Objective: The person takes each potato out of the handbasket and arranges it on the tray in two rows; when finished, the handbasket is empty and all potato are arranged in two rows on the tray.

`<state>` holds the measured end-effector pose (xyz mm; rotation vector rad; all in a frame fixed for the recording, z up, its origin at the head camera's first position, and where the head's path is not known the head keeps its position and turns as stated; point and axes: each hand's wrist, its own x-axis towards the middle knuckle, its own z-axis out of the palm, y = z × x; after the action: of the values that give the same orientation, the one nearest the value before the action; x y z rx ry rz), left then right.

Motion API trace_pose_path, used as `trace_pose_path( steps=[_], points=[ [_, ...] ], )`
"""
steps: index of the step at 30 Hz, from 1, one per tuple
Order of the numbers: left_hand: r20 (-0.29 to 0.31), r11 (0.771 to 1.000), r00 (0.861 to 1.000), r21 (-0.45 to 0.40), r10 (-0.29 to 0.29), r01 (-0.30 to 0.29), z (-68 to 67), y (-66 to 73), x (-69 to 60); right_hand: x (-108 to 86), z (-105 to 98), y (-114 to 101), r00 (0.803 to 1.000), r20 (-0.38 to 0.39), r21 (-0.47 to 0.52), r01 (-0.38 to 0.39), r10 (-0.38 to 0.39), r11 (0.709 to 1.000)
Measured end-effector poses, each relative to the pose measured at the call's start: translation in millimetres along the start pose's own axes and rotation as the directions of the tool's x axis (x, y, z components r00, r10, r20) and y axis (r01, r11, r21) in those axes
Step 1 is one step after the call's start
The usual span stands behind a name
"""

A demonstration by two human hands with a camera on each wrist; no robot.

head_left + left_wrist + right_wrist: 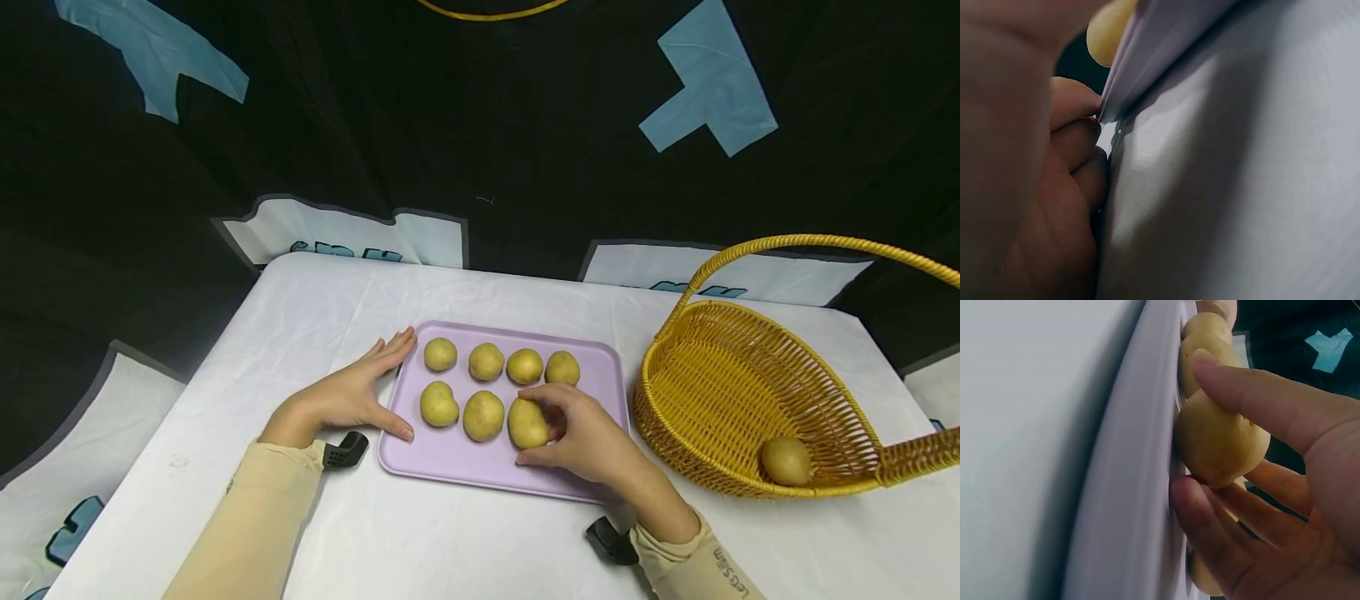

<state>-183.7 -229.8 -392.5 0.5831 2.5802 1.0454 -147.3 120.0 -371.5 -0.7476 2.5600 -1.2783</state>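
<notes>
A lilac tray (465,467) lies on the white-covered table, with several potatoes in a back row and three in a front row. My right hand (592,433) grips the rightmost front potato (527,423), thumb on the near side and fingers around the far side. The right wrist view shows that potato (1219,440) between thumb and fingers, low at the tray. At the tray's left edge, my left hand (348,398) rests with its fingers and thumb spread. In the left wrist view, fingers (1075,103) touch the tray's rim (1125,81).
A yellow wicker basket (720,375) with a tall arched handle stands right of the tray. One potato (786,461) lies inside it at the near right. Behind the table hangs a black cloth (480,125) with pale blue patches.
</notes>
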Motion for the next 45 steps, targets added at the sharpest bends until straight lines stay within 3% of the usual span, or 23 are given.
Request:
trace_pose_path(
  steps=[10,29,36,45],
  points=[
    [0.001,1.000,1.000,-0.003,0.002,-0.002,-0.2,0.4,0.5,-0.5,-4,2,1.000,0.007,-0.048,-0.022,0.022,0.999],
    [-0.002,1.000,1.000,-0.006,0.003,-0.003,-0.3,0.8,0.4,-2.3,-13,-1,0.999,0.031,-0.030,-0.018,0.019,0.999],
    [-0.001,1.000,1.000,-0.004,0.005,-0.005,-0.1,1.1,0.6,-6.9,-23,-10,1.000,0.026,-0.045,-0.013,0.014,0.999],
    [0.001,1.000,1.000,-0.012,0.007,-0.007,-0.6,2.8,0.1,-16.3,-49,-25,1.000,0.004,0.004,-0.029,0.029,1.000]
  ],
)
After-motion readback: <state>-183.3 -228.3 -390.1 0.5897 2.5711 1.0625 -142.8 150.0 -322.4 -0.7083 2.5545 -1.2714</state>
